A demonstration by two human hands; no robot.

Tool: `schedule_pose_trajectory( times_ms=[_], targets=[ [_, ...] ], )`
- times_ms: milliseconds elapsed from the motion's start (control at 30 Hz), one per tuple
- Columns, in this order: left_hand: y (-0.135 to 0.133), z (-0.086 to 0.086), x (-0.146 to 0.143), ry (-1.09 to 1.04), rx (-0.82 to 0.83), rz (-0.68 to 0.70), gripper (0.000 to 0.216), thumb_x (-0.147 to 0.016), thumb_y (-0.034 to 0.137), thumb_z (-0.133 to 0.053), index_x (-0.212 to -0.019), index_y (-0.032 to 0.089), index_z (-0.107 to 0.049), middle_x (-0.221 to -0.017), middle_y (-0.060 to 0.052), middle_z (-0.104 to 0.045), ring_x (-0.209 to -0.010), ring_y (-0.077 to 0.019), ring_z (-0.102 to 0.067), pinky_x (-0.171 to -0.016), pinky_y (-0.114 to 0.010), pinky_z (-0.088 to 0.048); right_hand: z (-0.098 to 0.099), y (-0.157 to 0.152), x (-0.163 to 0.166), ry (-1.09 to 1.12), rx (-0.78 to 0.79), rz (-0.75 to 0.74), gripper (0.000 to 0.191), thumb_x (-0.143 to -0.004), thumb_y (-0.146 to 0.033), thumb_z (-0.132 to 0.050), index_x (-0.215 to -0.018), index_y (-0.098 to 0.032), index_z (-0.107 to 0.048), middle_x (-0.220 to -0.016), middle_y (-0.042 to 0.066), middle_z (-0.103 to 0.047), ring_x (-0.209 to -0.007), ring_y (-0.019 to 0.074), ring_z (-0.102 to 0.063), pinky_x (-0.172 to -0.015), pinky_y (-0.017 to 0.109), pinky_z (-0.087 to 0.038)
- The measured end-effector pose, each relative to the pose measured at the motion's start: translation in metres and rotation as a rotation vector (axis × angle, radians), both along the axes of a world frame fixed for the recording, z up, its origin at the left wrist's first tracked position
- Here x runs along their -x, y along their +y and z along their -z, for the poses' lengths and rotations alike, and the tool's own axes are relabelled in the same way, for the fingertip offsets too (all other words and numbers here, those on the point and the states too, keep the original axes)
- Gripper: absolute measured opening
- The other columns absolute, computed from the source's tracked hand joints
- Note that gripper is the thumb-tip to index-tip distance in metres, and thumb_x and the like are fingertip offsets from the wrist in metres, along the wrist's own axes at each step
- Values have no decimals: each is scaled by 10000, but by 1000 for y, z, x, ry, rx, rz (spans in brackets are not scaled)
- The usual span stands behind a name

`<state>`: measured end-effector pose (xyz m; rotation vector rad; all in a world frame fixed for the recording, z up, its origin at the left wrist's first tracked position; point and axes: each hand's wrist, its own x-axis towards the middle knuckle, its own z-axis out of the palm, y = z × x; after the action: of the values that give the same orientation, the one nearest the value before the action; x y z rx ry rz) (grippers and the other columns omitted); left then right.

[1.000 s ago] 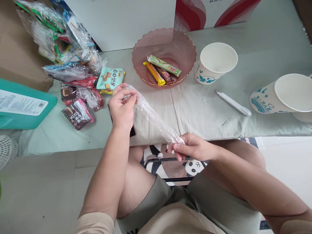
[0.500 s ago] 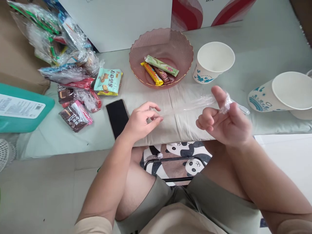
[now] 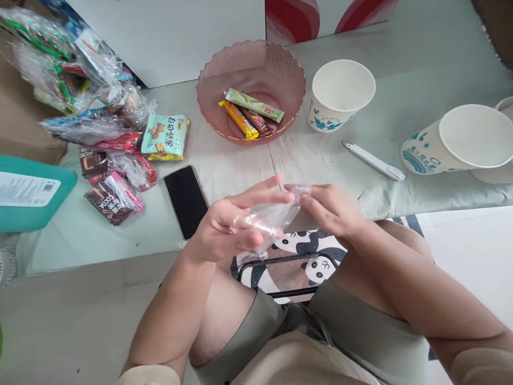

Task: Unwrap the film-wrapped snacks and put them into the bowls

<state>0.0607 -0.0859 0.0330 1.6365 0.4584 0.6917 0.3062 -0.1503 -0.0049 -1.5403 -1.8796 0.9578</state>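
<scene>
Plastic film: a clear, crinkled, glossy piece [image 3: 266, 218] hung between the person's two hands above the near edge of the bench [image 3: 100, 247], loose and puffed, drawn narrow toward the right.
Left hand: the fingers of this hand [image 3: 224, 227] stood well apart, with the film lying across them.
Right hand: this one [image 3: 334, 207] pinched the film's narrow end between thumb and fingers.
Phone: it [image 3: 185, 200] lay dark-screened just beside the left hand.
Bowl: pink, ribbed and gold-rimmed [image 3: 216, 80], it held a green, a yellow and a brown snack bar [image 3: 254, 105], their print too small for me to read.
Packets: I read 每日坚果 on the turquoise one [image 3: 164, 133] and COCOA on the brown one [image 3: 116, 200].
Teal container: its label [image 3: 30, 189] carried a barcode and blurred lines; the left edge of my view cut it off.
Hard to make out: the right hand's fingertips blurred into the film, and the bagged snacks [image 3: 92, 101] overlapped too much to tell apart.
</scene>
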Motion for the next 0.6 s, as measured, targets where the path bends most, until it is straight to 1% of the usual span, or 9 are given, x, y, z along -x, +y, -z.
schedule_pose_trajectory(
  times_ms=[67,100,167,233,300,333,433,500,600],
  targets=[
    [1,-3,-1,-46,110,-73,397,-891,695,-637,-876,353,-838,-1122,-65,-815,-1388,-332,-615,-1133,-576,-549,3,-3,12,-23,-1,-145,490,-1077,-415,-320,-904,-157,-698,-740,65,-636,-597,141,-486,-609,302,-354],
    [3,-3,-1,-70,162,-110,422,-878,716,-635,-918,349,-839,-1101,-68,-820,-1332,-343,-658,-1106,-578,-570,5,-5,17,-25,-10,-216,500,-1080,-412,-306,-832,-163,-662,-728,61,-612,-593,138,-459,-605,303,-335],
    [6,0,-1,-110,234,-168,457,-857,719,-637,-997,332,-834,-1172,-70,-807,-1257,-357,-704,-1093,-569,-579,8,-11,28,-2,-32,-357,524,-1088,-410,-278,-782,-169,-628,-727,59,-590,-602,141,-442,-612,305,-325],
    [10,7,0,-111,235,-182,422,-860,620,-647,-1091,312,-819,-1247,-70,-786,-1237,-354,-715,-1124,-551,-558,11,-16,36,46,-48,-482,534,-1098,-411,-262,-882,-162,-683,-803,73,-632,-646,149,-490,-633,300,-346],
    [11,16,1,-28,166,-183,392,-863,401,-649,-1218,296,-777,-1288,-59,-773,-1271,-328,-698,-1163,-520,-531,12,-21,41,98,-72,-563,526,-1105,-419,-260,-1098,-165,-721,-900,80,-677,-686,151,-542,-648,286,-369],
    [12,20,1,49,103,-191,438,-849,280,-630,-1270,289,-751,-1307,-50,-766,-1291,-306,-687,-1174,-499,-522,12,-23,42,120,-88,-584,523,-1109,-425,-259,-1213,-172,-705,-939,80,-691,-703,150,-563,-652,279,-380],
    [13,29,-1,318,-177,-250,556,-814,66,-538,-1310,245,-716,-1314,-47,-761,-1284,-242,-686,-1154,-430,-528,12,-24,42,193,-172,-576,526,-1118,-431,-263,-1441,-178,-593,-958,69,-708,-697,147,-582,-634,268,-394],
    [14,32,-2,435,-337,-272,476,-856,65,-525,-1258,211,-734,-1258,-64,-778,-1213,-229,-717,-1085,-399,-560,10,-23,39,232,-235,-543,523,-1123,-419,-278,-1524,-176,-510,-900,46,-694,-667,144,-568,-606,263,-391],
    [15,34,-4,491,-419,-285,294,-953,198,-569,-1170,212,-766,-1131,-70,-807,-1070,-234,-758,-967,-384,-599,9,-21,35,265,-297,-491,504,-1125,-390,-300,-1563,-189,-448,-794,3,-633,-605,136,-509,-578,256,-380]
  ],
)
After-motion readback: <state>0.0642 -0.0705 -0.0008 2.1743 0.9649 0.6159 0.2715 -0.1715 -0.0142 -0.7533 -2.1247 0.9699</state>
